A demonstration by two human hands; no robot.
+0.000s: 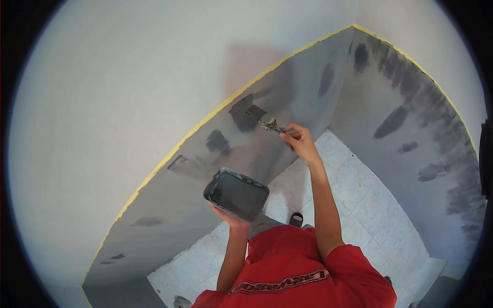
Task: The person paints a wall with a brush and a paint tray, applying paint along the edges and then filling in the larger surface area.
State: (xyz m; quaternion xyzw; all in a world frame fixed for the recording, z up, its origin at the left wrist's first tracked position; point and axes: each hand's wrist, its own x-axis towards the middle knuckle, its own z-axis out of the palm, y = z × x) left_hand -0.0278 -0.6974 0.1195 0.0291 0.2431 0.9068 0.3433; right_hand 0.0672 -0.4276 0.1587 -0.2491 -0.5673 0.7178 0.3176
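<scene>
The right hand (pixel 302 145) pinches the paintbrush (pixel 270 124) at its ten o'clock; light strokes should stop short of the masking tape (pixel 137 193). The left hand (pixel 231 218) grips the paint tub (pixel 237 194), best held level.

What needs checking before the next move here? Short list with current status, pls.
1. Brush gripped by the right hand: ok
2. Container supported by the left hand: ok
3. Yellow tape running along the border between light and grey wall areas: ok
4. Dark coating even on the grey areas: not ok, patches and streaks on both sides
5. Bristles touching the wall: cannot tell
6. Amount of dark paint in the container: cannot tell
</scene>
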